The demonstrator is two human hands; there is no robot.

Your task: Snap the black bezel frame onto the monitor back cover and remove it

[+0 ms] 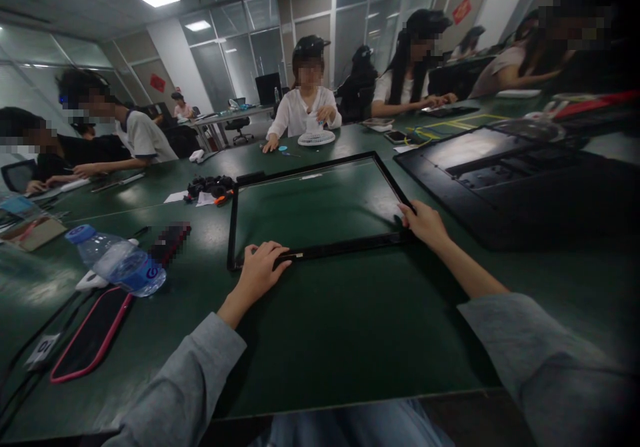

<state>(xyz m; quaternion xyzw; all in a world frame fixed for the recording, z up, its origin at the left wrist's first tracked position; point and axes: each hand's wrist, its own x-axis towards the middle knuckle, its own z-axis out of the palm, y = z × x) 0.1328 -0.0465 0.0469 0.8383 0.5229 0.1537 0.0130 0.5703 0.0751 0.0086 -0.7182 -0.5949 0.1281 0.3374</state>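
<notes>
A thin black rectangular frame (305, 173) lies flat on the green table (325, 327) in front of me. My left hand (260, 270) rests on the frame's near left corner, fingers curled over the black edge. My right hand (423, 223) presses on the near right corner, fingers bent onto the rim. Both sleeves are grey.
A plastic water bottle (117, 260) lies at left beside a pink-edged phone (93, 333). A black panel with parts (505, 173) sits at right. Small black parts and an orange tool (210, 187) lie beyond the frame. Several people sit around the table; one holds a white fan (316, 137).
</notes>
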